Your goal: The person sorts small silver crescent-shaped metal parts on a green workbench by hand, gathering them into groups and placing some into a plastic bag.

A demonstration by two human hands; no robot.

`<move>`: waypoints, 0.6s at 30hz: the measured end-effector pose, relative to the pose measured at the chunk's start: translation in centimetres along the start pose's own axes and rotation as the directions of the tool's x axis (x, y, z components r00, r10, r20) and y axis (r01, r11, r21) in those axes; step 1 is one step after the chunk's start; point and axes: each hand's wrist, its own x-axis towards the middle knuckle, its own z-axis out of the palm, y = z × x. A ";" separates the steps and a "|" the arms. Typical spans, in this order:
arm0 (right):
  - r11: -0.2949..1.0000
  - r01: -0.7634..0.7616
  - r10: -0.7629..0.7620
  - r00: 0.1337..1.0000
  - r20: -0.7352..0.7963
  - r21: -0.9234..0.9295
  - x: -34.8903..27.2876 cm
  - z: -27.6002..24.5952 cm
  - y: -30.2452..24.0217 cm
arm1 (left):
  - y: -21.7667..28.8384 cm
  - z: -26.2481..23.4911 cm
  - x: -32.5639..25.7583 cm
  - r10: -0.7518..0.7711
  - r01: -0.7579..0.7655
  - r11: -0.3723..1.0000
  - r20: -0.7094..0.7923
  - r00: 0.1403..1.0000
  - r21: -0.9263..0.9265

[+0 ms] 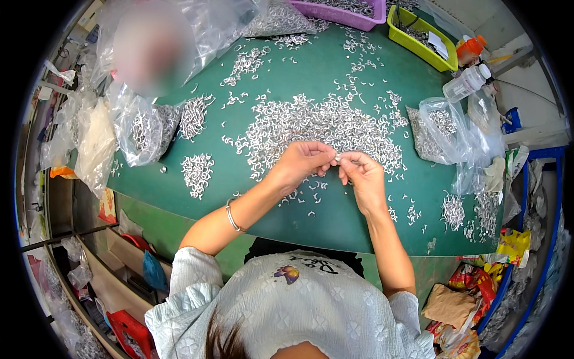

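Observation:
Above the near edge of the big pile, my left hand (304, 163) and my right hand (366, 178) meet at the fingertips. Both pinch one small silvery metal piece (338, 158); its exact shape is too small to make out. Behind and around them spreads a large heap of small curved metal pieces (317, 119) on the green tabletop (281, 224). More of these pieces lie loose beneath my hands. To the left sit two smaller piles, a near pile (197, 175) and a farther pile (194, 117).
Clear plastic bags of metal pieces stand left (140, 128) and right (439, 131). Along the far side are a purple basket (359, 19) and a yellow-green basket (418, 43). A clear bottle (463, 84) lies at the right edge. Small piles (452, 212) sit near right.

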 end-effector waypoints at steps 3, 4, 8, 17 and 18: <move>0.988 0.030 -0.025 0.999 -0.035 0.154 0.3 -1.6 0.1 | -0.8 -1.0 0.2 0.283 -0.213 0.832 -0.062 0.957 0.513; 0.974 0.045 -0.039 0.999 -0.029 0.220 0.7 -2.5 0.0 | -0.7 -1.3 0.1 0.336 -0.233 0.711 -0.030 0.941 0.664; 0.914 -0.060 0.123 0.983 -0.133 0.401 1.9 -3.7 -1.9 | -1.7 -2.3 -0.1 0.479 -0.276 0.275 0.118 0.870 0.921; 0.443 -0.026 -0.271 0.949 -0.161 -0.896 6.3 -4.0 -3.1 | -3.0 -2.3 0.5 0.494 -0.273 -0.081 0.277 0.824 0.959; 0.284 0.076 -0.395 0.918 -0.044 -0.956 6.6 -3.8 -2.3 | -2.9 -2.3 0.4 0.484 -0.277 -0.120 0.300 0.822 0.953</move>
